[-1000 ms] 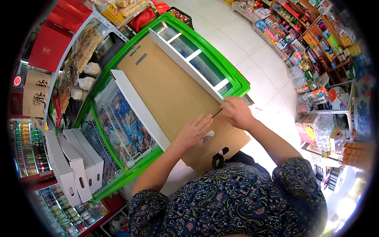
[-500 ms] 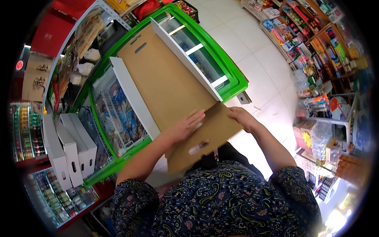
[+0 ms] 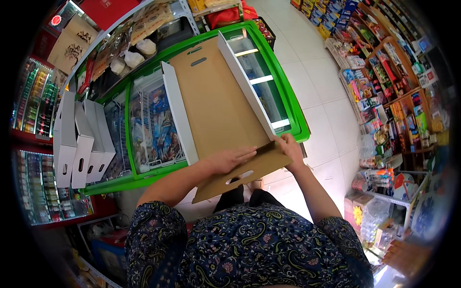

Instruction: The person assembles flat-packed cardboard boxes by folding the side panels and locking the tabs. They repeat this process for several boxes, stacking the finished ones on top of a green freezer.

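A partly folded cardboard box (image 3: 218,96) lies across a green-rimmed chest freezer (image 3: 293,96), brown inside up. Its two long white side walls stand raised. The near end panel (image 3: 259,168), with an oval handle slot, bends at a crease near my waist. My left hand (image 3: 233,159) lies flat along that crease, fingers stretched out and open. At the panel's right corner, beside the end of the right side wall, my right hand (image 3: 289,150) is closed on the cardboard. Its fingertips are partly hidden.
Several white folded boxes (image 3: 98,144) stand upright on the freezer's left end. Behind it sits a rack (image 3: 139,29) with bagged goods. Stocked shelves (image 3: 389,72) line the right side, past a tiled floor (image 3: 307,86). Drink coolers (image 3: 53,192) stand at left.
The near end panel has tilted up at its crease and looks narrower. My left hand has slid down onto the crease, and my right hand still grips the corner. The whole view has turned.
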`<state>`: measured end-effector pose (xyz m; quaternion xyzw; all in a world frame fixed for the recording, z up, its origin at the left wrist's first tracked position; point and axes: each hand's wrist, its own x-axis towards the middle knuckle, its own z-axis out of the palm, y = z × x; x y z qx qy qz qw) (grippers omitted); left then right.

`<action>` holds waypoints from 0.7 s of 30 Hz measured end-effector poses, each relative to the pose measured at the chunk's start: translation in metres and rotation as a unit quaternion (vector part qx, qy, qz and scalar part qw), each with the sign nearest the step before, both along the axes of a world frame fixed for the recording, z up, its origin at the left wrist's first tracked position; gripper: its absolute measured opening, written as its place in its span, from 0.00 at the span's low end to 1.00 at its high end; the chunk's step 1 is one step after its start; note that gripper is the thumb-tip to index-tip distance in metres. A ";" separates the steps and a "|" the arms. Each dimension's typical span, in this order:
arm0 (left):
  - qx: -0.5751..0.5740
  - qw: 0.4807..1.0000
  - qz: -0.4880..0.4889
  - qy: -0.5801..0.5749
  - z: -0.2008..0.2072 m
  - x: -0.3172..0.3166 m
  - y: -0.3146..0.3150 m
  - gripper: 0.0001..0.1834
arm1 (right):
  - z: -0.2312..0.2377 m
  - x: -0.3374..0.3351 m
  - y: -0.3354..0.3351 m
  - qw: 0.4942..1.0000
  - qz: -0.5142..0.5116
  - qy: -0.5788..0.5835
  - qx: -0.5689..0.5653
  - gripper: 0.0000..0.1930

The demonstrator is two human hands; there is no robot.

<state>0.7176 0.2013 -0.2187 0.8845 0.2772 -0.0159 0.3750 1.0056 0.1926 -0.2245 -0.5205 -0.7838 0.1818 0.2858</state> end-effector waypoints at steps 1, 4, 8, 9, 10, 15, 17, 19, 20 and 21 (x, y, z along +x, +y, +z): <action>-0.018 1.000 0.004 0.010 0.004 0.001 0.001 0.26 | 0.005 0.002 0.006 0.996 0.050 -0.035 0.062 0.13; -0.028 1.000 -0.005 -0.013 0.003 -0.004 0.004 0.26 | 0.009 0.004 0.020 0.994 0.106 -0.020 -0.011 0.12; -0.078 0.994 0.054 -0.062 0.004 -0.012 0.007 0.28 | 0.011 -0.006 0.042 0.987 0.159 -0.004 -0.035 0.05; -0.083 0.988 0.095 -0.094 -0.003 -0.016 0.006 0.29 | 0.009 -0.008 0.048 0.983 0.178 -0.002 -0.034 0.04; -0.089 0.978 0.136 -0.129 -0.016 -0.019 0.004 0.31 | 0.009 -0.010 0.053 0.981 0.192 0.011 -0.032 0.06; -0.170 0.953 0.198 -0.154 -0.086 0.003 0.010 0.18 | -0.002 0.013 0.053 0.986 0.161 -0.011 -0.048 0.10; -0.234 0.928 0.237 -0.168 -0.099 -0.002 0.002 0.15 | 0.005 0.003 0.058 0.985 0.162 -0.008 -0.059 0.12; -0.190 0.932 0.265 -0.158 -0.163 -0.024 -0.005 0.16 | -0.005 -0.022 0.069 0.978 0.083 0.040 -0.185 0.17; -0.178 0.932 0.295 -0.115 -0.193 -0.035 -0.001 0.17 | -0.010 -0.035 0.075 0.969 0.067 0.065 -0.227 0.21; -0.178 0.935 0.304 -0.050 -0.187 -0.039 0.006 0.19 | -0.018 -0.034 0.073 0.958 0.029 0.091 -0.272 0.25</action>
